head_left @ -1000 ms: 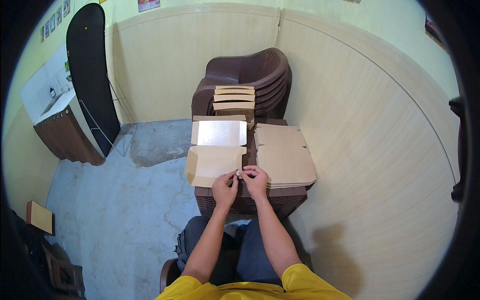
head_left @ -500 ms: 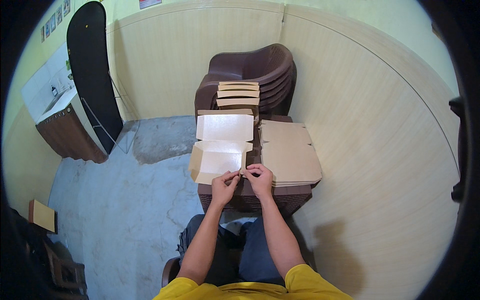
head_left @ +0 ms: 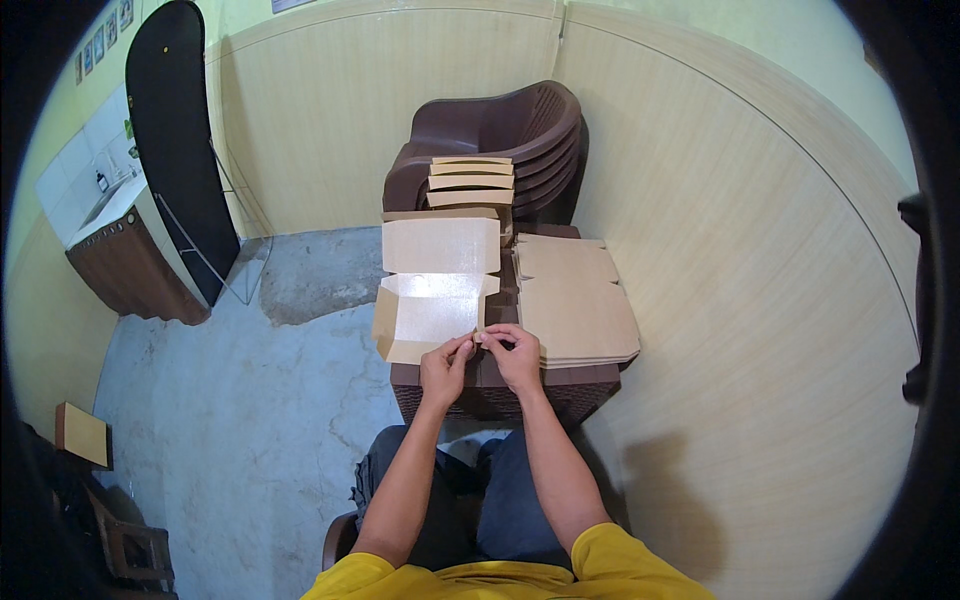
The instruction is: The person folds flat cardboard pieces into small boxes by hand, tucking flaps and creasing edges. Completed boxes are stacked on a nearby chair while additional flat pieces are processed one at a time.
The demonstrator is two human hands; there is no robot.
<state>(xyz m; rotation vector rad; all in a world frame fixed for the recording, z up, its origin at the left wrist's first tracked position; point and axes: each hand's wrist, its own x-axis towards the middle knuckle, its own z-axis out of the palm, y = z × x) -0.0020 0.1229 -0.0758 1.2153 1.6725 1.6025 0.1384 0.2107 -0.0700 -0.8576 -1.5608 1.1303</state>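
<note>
A cardboard box (head_left: 437, 318) lies unfolded on the brown table, its lid panel spread away from me and its shiny inside facing up. Its left side wall and near wall stand partly raised. At the box's near right corner, my left hand (head_left: 445, 370) pinches the card between thumb and fingers. Just to the right, my right hand (head_left: 512, 357) grips the same corner, its fingertips almost meeting the left ones. The fingertips hide exactly how the corner flaps sit. Beside the box on the right lies a stack of flat cardboard blanks (head_left: 577, 305).
Several folded boxes (head_left: 470, 183) stand in a row behind the open box, against stacked brown plastic chairs (head_left: 500, 125). The brown woven-pattern table (head_left: 510, 400) reaches close to my knees. A wood-panelled wall (head_left: 740, 300) closes off the right side. A black ironing-board-like panel (head_left: 180, 140) leans at the far left.
Both hands stay at the same box corner, their fingers shifted only slightly. The whole scene sits a little further left and higher in the picture.
</note>
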